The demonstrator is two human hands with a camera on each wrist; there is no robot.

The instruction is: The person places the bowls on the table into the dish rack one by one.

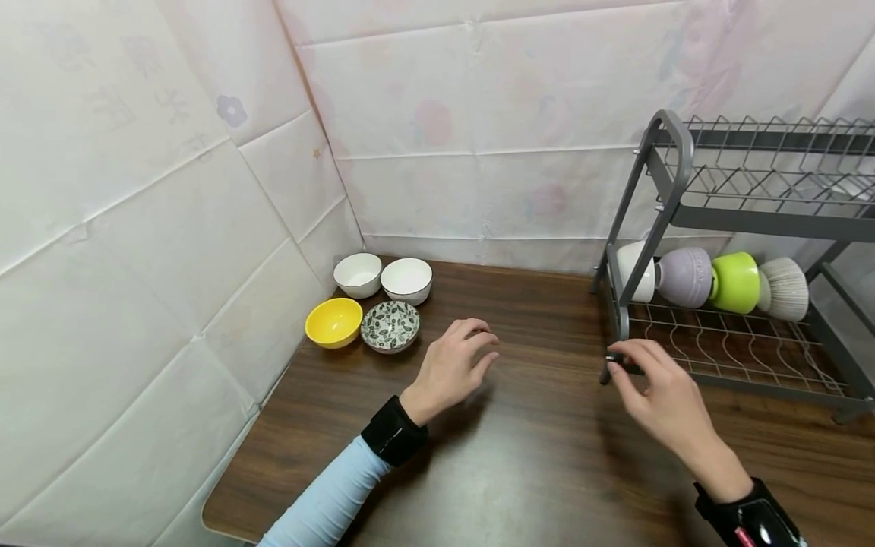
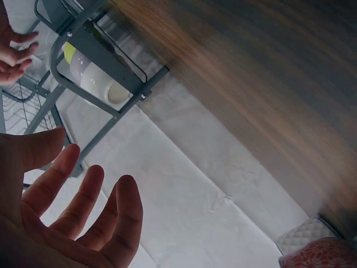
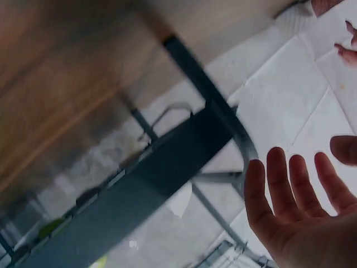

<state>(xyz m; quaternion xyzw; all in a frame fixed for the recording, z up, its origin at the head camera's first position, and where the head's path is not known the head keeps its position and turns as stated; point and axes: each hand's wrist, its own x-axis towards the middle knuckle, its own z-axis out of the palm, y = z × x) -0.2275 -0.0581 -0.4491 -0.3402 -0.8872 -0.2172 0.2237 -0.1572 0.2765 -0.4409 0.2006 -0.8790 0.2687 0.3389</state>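
Observation:
My left hand (image 1: 451,368) hovers over the table, its fingers loosely bent and nothing between them. Left of it stand a yellow bowl (image 1: 333,323), a black-and-white patterned bowl (image 1: 390,327), a white bowl (image 1: 358,275) and another white bowl (image 1: 407,279). My right hand (image 1: 659,395) is beside the front left leg of a grey two-tier dish rack (image 1: 766,224), fingertips overlapping the leg's foot in the head view. In the right wrist view its fingers (image 3: 301,178) are spread and hold nothing.
On the rack's lower tier lie a white bowl (image 1: 636,270), a purple bowl (image 1: 685,277), a green bowl (image 1: 737,282) and a ribbed whitish bowl (image 1: 786,289), tipped sideways in a row. Pale cloth (image 1: 437,190) covers the walls behind and left of the wooden table (image 1: 533,463).

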